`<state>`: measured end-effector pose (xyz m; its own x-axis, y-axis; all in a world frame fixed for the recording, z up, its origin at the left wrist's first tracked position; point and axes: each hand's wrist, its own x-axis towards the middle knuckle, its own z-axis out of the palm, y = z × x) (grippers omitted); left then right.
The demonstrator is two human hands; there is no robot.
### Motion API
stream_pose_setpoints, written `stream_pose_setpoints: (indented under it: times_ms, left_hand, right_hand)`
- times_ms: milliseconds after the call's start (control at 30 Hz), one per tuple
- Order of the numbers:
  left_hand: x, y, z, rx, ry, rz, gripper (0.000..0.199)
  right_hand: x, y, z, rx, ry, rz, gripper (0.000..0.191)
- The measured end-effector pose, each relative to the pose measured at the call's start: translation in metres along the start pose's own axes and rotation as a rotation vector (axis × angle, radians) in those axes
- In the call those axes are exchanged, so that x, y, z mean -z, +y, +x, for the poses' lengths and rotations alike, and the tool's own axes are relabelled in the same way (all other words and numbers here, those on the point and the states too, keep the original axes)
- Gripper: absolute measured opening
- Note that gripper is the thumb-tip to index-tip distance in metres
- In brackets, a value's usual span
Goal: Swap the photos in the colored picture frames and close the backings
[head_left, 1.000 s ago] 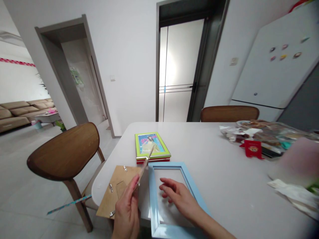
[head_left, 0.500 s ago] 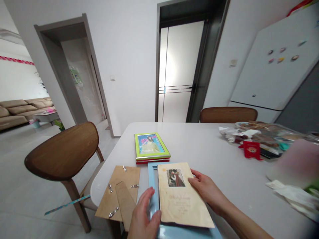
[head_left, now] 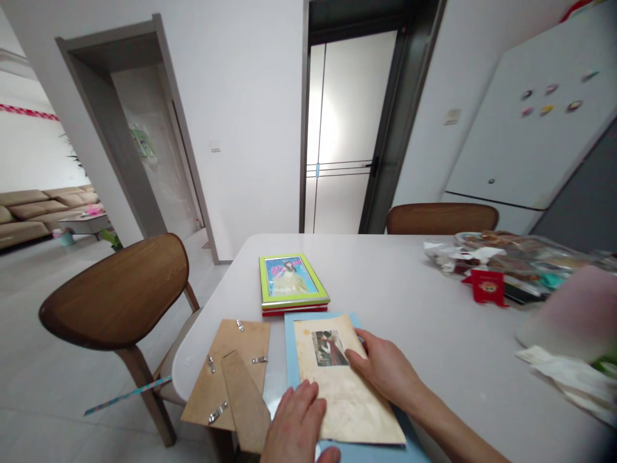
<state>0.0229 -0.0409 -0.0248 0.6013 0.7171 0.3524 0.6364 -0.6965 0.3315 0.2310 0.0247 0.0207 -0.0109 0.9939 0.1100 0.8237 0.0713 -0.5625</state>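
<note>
A cream printed sheet with a small photo (head_left: 349, 392) lies over a light blue frame (head_left: 292, 347) at the table's near edge. My right hand (head_left: 385, 370) pinches the sheet's right edge, thumb on top. My left hand (head_left: 299, 421) rests at its lower left edge, fingers extended and touching it. Left of the frame is a brown backing board (head_left: 245, 334) with metal clips and a stand flap (head_left: 245, 402). Behind the sheet sits a green frame (head_left: 294, 300) with a picture, stacked on a red one (head_left: 294, 311).
A wooden chair (head_left: 120, 289) stands at the left and another chair (head_left: 441, 220) behind the table (head_left: 380, 276). On the right are a red packet (head_left: 488, 287), plastic-wrapped items (head_left: 520, 254), a pinkish translucent object (head_left: 563, 312) and white tissue (head_left: 563, 379).
The cream sheet has shifted left and lies lower over the blue frame. My right hand has moved left with it, and my left hand has come onto its lower left edge.
</note>
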Motion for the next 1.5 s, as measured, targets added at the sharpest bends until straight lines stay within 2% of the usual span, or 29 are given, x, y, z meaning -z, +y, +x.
stream_pose_setpoints:
  times_ms: [100, 167, 300, 400, 500, 633, 700, 833, 933, 1033, 1100, 1167, 1233, 1333, 1500]
  left_hand:
    - [0.004, 0.002, 0.005, 0.040, -0.039, -0.021, 0.048]
    - [0.007, 0.003, 0.007, 0.070, -0.065, -0.047, 0.048]
    - [0.015, 0.007, 0.010, 0.118, -0.109, -0.051, 0.055]
    - [0.018, 0.010, 0.014, 0.141, -0.189, -0.067, 0.064]
    - [0.015, 0.009, 0.018, 0.120, -0.255, -0.089, 0.065]
    - [0.006, 0.006, 0.014, 0.090, -0.173, -0.053, 0.071]
    - [0.004, 0.007, 0.011, 0.065, -0.114, -0.001, 0.063]
    - [0.007, 0.011, 0.009, -0.106, -0.054, 0.100, 0.018]
    - [0.012, 0.012, 0.011, -0.117, -0.074, 0.120, 0.015]
    - [0.015, 0.011, 0.013, -0.089, -0.152, 0.076, 0.017]
    - [0.016, 0.012, 0.013, -0.085, -0.201, 0.049, 0.020]
    - [0.014, 0.012, 0.013, -0.068, -0.217, 0.038, 0.021]
    - [0.011, 0.011, 0.011, -0.055, -0.196, 0.028, 0.021]
    - [0.006, 0.007, 0.007, -0.044, -0.150, 0.015, 0.021]
    - [0.001, 0.004, 0.003, -0.043, -0.129, 0.009, 0.022]
  right_hand:
    - [-0.002, 0.000, -0.002, -0.002, 0.001, -0.240, 0.028]
    - [-0.004, -0.001, -0.003, -0.011, 0.014, -0.312, 0.034]
    - [-0.008, -0.001, -0.005, -0.008, 0.091, -0.301, 0.057]
    - [-0.011, 0.001, -0.007, 0.025, 0.090, -0.310, 0.049]
    - [-0.012, 0.004, -0.008, 0.043, 0.083, -0.274, 0.043]
    - [-0.012, 0.011, -0.006, 0.045, 0.142, -0.165, 0.038]
    - [-0.013, 0.014, -0.006, 0.042, 0.164, -0.128, 0.036]
    - [-0.013, 0.018, -0.007, 0.009, 0.178, -0.053, 0.034]
    - [-0.014, 0.015, -0.011, 0.024, 0.166, -0.052, 0.034]
    - [-0.015, 0.002, -0.017, 0.120, 0.129, -0.098, 0.033]
    - [-0.016, -0.012, -0.020, 0.265, 0.074, -0.121, 0.031]
    - [-0.018, -0.027, -0.020, 0.431, -0.004, -0.135, 0.030]
    - [-0.021, -0.038, -0.019, 0.517, -0.080, -0.149, 0.029]
    - [-0.024, -0.047, -0.016, 0.528, -0.139, -0.171, 0.027]
    - [-0.023, -0.055, -0.008, 0.527, -0.155, -0.217, 0.018]
